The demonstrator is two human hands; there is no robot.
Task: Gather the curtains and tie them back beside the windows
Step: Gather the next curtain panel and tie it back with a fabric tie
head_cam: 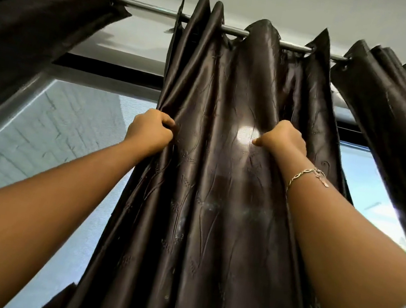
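Head view is looking up at the curtain rod [145, 6], which is running across just under the ceiling. The middle curtain [216, 196] is hanging from the rod's central stretch by its eyelets, falling in loose folds and covering part of the window [52, 143] below the rod. You are reaching up with both arms, and both hands are sitting well below the rod on the front of this curtain. Your left hand [151, 129] is gripping the fabric near the panel's edge, under the rod's bare section, with the fingers curled into a fold. Your right hand [285, 140] is pinching a fold under the rod's right-of-centre part, fingers curled tight and thumb tip showing. A chain bracelet [307, 174] is hanging on that wrist. A second curtain [31, 20] is sitting bunched at the rod's left end, and a third curtain [401, 118] is hanging bunched at its right end. Glass is showing below the rod on either side of the middle curtain.
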